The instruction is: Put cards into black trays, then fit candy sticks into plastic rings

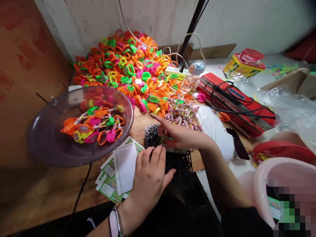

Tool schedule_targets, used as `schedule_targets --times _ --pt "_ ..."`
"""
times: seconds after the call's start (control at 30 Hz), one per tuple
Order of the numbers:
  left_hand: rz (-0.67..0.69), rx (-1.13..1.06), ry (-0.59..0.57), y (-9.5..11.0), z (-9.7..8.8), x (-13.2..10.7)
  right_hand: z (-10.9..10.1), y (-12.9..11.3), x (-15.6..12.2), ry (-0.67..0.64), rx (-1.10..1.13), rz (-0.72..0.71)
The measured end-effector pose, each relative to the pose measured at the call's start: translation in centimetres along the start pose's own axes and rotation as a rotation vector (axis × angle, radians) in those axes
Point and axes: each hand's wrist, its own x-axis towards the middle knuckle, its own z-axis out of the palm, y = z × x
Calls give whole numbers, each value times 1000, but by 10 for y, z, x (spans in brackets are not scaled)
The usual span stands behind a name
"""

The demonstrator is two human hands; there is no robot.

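While the black grid tray [172, 154] runs lengthwise from the person toward the candy pile [184, 115], the right hand [180, 136] lies across its far end, fingers loosely pinching a small packet, and the left hand [150, 177] rests flat, empty, on its near left edge beside printed cards [118, 171].

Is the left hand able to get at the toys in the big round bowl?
Probably yes. The left hand rests on the black grid tray, and the bowl sits open beside it to the left, with only paper cards lying flat between them.
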Motion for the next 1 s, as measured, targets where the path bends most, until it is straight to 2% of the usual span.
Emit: schedule_targets --times 0.17,0.23,0.33,0.4,0.47,0.57,0.63,0.73,0.77,0.83,0.9,1.0 --pt "-11 25 -90 -1 6 -1 21 -21 3 117 -313 93" --pt "-9 45 -136 -1 7 -1 29 -33 1 187 -474 195" --pt "-25 72 -193 -1 8 0 40 -49 -9 432 -743 391" --pt "-30 52 -218 -3 9 2 49 -54 -20 639 -811 424" --pt "-3 -1 -246 -8 10 6 64 -51 -33 711 -705 370" --pt "42 -94 -305 -17 12 11 91 -33 -54 598 -506 324" --pt "4 -136 -325 -20 12 13 106 -19 -67 593 -491 431" --pt "-79 -177 -357 -18 12 16 113 -6 -80 729 -486 642" --pt "-95 -185 -375 -17 13 18 113 -6 -82 753 -460 652" --pt "-107 -207 -396 -15 12 20 111 -10 -81 722 -389 583" --pt "-108 -256 -354 -17 9 17 109 -16 -78 677 -321 506" --pt "-185 -303 -139 -31 0 -7 109 -23 -79 779 -292 484"
